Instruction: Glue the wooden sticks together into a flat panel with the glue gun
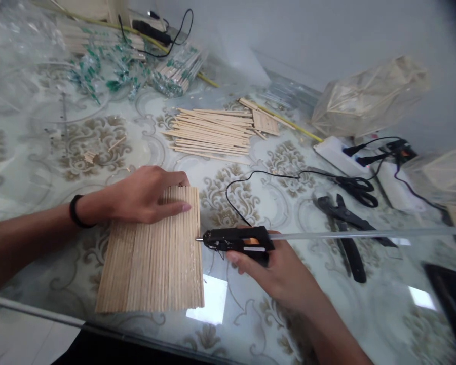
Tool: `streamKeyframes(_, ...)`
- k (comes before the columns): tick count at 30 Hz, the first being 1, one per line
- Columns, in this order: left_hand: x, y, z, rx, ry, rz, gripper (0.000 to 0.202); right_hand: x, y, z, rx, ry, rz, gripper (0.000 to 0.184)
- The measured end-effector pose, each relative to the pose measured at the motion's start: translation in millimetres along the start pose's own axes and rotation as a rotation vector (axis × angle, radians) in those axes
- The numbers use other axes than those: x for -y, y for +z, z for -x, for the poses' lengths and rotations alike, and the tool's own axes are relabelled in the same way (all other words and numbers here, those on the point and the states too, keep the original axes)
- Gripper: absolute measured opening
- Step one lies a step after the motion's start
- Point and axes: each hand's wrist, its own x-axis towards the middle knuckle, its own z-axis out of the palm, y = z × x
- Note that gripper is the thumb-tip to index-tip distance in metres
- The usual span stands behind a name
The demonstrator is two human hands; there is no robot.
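A flat panel of thin wooden sticks (155, 263), laid side by side, rests near the table's front edge. Across its upper part lies my left hand (148, 195), thumb on top and fingers curled over the far edge, gripping it. My right hand (273, 268) is wrapped round a black hot glue gun (239, 239), whose metal tip meets the panel's right edge. Out of the gun's back runs a long clear glue stick (357, 234). Shiny marks that look like glue show along the panel's right side.
Loose wooden sticks (213, 132) lie beyond the panel, with plastic-wrapped bundles (180, 68) behind. To the right are black-handled pliers (345, 233), a white power strip (342, 157) and the gun's black cord (258, 172). A stick-framed model (368, 96) stands at the back right.
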Motion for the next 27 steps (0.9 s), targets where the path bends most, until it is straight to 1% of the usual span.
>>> streamKeyframes(16, -1.3, 1.0, 1.2, 0.006, 0.016, 0.043, 0.036, -4.9, 2.7, 1.0, -0.054, -0.007, -0.03, 0.017)
streamKeyframes(22, -3.9, 1.6, 1.9, 0.004, 0.027, 0.066, 0.033, -7.5, 3.0, 3.1, -0.046, -0.019, -0.033, 0.016)
streamKeyframes(27, -5.2, 1.6, 3.3, 0.005, 0.039, 0.065, 0.03, -8.9, 3.8, 2.9, -0.064, -0.023, -0.056, 0.012)
